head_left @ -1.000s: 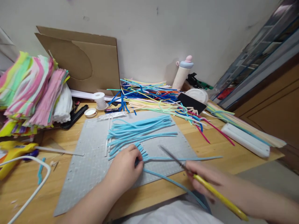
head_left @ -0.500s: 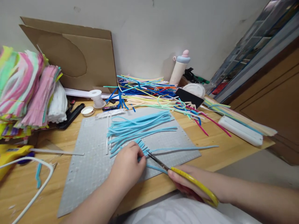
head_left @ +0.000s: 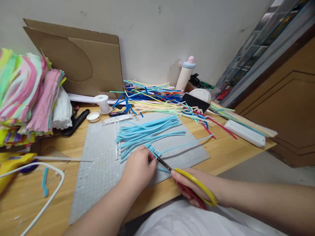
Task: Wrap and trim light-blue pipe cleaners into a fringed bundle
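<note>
My left hand (head_left: 140,165) is closed on a small bunch of light blue pipe cleaners (head_left: 149,147), pressed low over the grey cutting mat (head_left: 94,178). In my right hand (head_left: 182,186) is a pair of scissors (head_left: 197,181) with yellow and red handles. Its blades point left and reach the bunch beside my left fingertips; whether they are biting into it I cannot make out. One long blue pipe cleaner (head_left: 187,144) stretches right from the bunch, its far end raised off the mat. A pile of blue pipe cleaners (head_left: 150,127) lies just beyond my left hand.
Mixed coloured pipe cleaners (head_left: 155,95) are heaped by the wall. A yellow glue gun (head_left: 17,160) and its white cord (head_left: 52,193) lie left, near bundled pipe cleaners (head_left: 44,101). Cardboard (head_left: 103,65), a bottle (head_left: 184,75) and a white case (head_left: 244,132) stand around.
The scissor blades have shifted slightly left across the bunch, and more of the red handle shows. The long pipe cleaner's far end has swung up and away. The view has moved a little.
</note>
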`<state>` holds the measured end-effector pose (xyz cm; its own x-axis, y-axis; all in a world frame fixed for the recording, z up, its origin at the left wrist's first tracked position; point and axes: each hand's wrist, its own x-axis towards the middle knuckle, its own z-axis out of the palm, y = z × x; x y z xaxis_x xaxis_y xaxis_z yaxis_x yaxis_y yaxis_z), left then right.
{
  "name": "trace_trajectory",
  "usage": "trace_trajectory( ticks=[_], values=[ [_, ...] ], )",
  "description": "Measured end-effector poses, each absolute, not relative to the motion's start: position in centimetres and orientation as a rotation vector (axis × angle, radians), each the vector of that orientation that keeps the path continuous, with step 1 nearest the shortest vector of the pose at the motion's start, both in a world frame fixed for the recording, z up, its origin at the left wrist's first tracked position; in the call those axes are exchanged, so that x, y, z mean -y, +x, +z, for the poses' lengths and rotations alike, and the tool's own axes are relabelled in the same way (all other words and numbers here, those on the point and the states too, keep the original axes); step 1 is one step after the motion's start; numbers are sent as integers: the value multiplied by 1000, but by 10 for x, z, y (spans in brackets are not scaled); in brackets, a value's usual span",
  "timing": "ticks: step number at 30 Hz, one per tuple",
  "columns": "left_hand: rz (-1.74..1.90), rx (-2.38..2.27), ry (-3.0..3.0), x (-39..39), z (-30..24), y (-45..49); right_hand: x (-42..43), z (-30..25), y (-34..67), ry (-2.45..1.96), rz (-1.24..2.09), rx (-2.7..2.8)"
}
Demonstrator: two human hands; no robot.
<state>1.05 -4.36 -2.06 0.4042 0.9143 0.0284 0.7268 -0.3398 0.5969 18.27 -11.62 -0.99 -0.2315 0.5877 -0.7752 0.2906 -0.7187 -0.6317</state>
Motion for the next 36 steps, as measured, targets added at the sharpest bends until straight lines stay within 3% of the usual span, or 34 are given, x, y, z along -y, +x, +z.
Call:
trace_trajectory(
  ticks=[16,36],
  values=[
    [531,-1355,2118,43,-25,7,108,-1,167,-1938,2066,977],
    [501,-1349,2133,43,-25,6,115,-9,163,-2088,1840,1243]
  ],
)
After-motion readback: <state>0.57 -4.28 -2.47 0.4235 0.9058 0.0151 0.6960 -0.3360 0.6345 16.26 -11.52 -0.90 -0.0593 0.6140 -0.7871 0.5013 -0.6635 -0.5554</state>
